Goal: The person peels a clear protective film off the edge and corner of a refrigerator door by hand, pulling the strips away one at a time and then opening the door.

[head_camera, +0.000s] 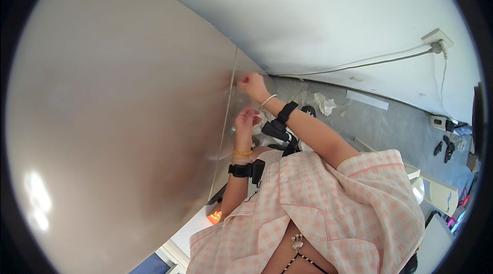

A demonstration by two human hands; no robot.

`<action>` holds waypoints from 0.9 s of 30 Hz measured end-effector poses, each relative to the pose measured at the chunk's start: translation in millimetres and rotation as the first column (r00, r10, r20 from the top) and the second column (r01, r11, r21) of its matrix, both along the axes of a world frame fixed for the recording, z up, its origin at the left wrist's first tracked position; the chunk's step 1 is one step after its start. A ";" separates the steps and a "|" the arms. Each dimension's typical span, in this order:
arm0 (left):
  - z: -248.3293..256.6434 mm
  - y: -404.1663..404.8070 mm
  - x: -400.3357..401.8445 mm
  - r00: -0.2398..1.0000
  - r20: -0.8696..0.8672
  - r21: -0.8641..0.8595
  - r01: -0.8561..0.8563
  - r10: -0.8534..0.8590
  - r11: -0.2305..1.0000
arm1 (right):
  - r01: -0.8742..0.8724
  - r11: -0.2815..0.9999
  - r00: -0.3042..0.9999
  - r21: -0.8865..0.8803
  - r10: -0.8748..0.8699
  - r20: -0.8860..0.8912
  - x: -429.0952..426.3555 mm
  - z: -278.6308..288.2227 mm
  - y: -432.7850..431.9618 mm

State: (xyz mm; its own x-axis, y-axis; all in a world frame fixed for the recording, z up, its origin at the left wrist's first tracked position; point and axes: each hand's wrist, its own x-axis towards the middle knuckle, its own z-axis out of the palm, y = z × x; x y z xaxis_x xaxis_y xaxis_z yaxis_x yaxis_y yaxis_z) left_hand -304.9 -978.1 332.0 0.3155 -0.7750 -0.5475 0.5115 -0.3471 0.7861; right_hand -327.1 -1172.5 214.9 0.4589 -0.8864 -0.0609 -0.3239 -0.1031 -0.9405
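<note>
A large glossy beige-grey panel [127, 112], perhaps a refrigerator front, fills the left side, with a thin light seam [225, 124] running down it. My right hand [254, 85] is close to the panel just right of the seam, fingers curled in; whether it touches or grips anything is unclear. Lower down, my left hand [246, 120] is raised near the same panel with bent fingers. Whitish crumpled material [260, 121] shows behind its fingertips, and I cannot tell if it is held. Black strapped devices [246, 170] sit on both forearms.
On the white wall, a socket [438, 38] feeds a grey cable [358, 65] running towards the panel. Crumpled paper [324, 104] and a white strip [367, 99] lie on the grey floor [396, 127]. A pale plastic rack [435, 193] stands to my right.
</note>
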 end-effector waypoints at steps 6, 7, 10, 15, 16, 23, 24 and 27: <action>-14.6 14.5 26.7 0.859 -0.308 -0.130 -0.463 0.408 0.877 | -0.245 0.828 0.926 0.505 0.046 0.375 -29.3 22.6 35.3; -21.2 23.1 31.6 0.835 -0.326 -0.121 -0.502 0.444 0.856 | -0.287 0.795 0.915 0.535 0.063 0.398 -21.5 52.8 35.1; -27.0 25.9 32.0 0.817 -0.351 -0.114 -0.523 0.459 0.845 | -0.279 0.823 0.920 0.495 0.082 0.383 -15.7 91.4 22.4; -27.7 25.1 25.4 0.820 -0.359 -0.108 -0.511 0.446 0.853 | -0.321 0.752 0.869 0.576 -0.007 0.495 -17.2 82.4 6.8; -28.0 27.6 26.5 0.821 -0.354 -0.112 -0.513 0.448 0.851 | -0.331 0.744 0.865 0.581 -0.008 0.502 -16.1 82.2 7.8; -19.1 13.8 19.5 0.824 -0.322 -0.135 -0.528 0.466 0.839 | -0.177 0.977 0.965 0.116 0.149 0.217 6.4 68.8 13.2; -19.9 13.9 20.3 0.817 -0.309 -0.133 -0.543 0.486 0.829 | -0.152 0.988 0.977 0.030 0.146 0.156 14.0 65.6 18.0; -18.3 -4.5 13.5 0.807 -0.284 -0.131 -0.567 0.518 0.813 | -0.117 0.987 0.990 -0.108 0.108 -0.085 -9.3 -14.7 37.8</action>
State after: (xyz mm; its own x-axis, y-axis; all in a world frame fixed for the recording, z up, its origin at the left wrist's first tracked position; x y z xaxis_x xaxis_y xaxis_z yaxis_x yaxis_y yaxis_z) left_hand -291.4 -982.6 313.8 0.6049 -0.6128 -0.5085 0.7382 0.1920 0.6467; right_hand -336.4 -1134.7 200.2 0.5537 -0.8327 -0.0039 -0.3771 -0.2466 -0.8927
